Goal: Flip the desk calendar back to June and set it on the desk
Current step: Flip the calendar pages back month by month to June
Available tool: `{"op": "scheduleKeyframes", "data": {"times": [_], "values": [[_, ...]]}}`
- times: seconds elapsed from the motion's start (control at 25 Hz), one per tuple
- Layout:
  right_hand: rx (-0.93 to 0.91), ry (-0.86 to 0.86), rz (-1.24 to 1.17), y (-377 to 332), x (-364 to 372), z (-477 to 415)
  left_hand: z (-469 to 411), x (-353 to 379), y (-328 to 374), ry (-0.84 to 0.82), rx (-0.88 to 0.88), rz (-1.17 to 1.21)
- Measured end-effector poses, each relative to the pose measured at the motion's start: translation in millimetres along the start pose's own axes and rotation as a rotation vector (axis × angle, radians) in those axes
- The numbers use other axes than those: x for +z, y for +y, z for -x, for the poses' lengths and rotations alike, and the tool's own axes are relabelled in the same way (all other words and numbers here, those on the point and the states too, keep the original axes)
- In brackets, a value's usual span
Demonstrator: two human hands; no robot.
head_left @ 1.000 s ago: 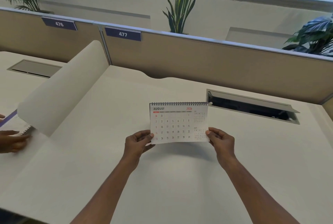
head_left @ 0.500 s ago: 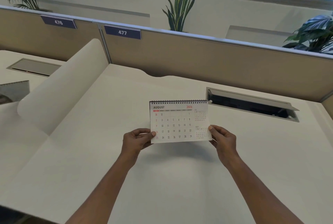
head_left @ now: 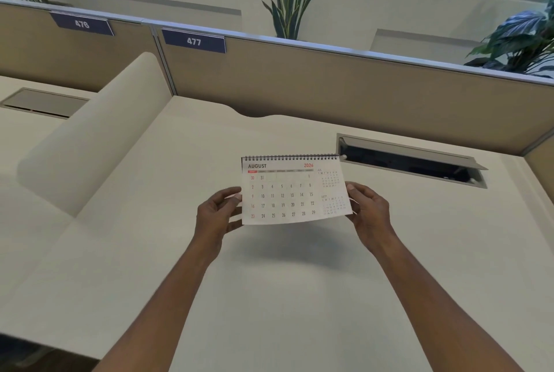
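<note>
A small spiral-bound desk calendar (head_left: 287,190) is held up in the air above the white desk (head_left: 269,296), its front page reading AUGUST 2026. My left hand (head_left: 217,216) pinches its left edge and my right hand (head_left: 370,214) pinches its lower right corner. The spiral binding runs along the top edge. The calendar's shadow falls on the desk below it.
An open cable slot (head_left: 410,162) with a raised grey flap lies in the desk behind and right of the calendar. A rounded cream divider (head_left: 93,141) stands at the left. Tan partition panels (head_left: 329,87) labelled 476 and 477 close the back, with plants behind.
The calendar stays in both hands, still on August, lifted slightly. Another person's hand and notebook at the far left edge have gone from view. The view has tilted down a little.
</note>
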State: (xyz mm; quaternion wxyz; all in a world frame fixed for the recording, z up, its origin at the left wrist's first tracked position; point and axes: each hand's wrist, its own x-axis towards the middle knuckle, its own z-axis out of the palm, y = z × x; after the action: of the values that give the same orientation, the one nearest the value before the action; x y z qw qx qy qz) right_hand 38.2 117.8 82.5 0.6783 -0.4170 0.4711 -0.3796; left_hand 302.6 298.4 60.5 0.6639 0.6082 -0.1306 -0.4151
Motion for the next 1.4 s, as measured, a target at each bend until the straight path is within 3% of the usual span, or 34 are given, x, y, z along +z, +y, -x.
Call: {"op": "scheduleKeyframes", "data": {"times": [0.6,1.12,1.4], "values": [[-0.109,-0.17,0.047,-60.6,12.2,-29.3,-37.8,13.8,58.6,-0.048,0.273,-0.211],[-0.166,-0.055,0.272,-53.2,28.8,-55.7,-76.0,19.3,55.2,0.051,0.295,-0.347],[-0.187,0.012,0.274,-41.9,33.3,-69.9,-86.1,21.5,51.2,0.07,0.261,-0.334]]}}
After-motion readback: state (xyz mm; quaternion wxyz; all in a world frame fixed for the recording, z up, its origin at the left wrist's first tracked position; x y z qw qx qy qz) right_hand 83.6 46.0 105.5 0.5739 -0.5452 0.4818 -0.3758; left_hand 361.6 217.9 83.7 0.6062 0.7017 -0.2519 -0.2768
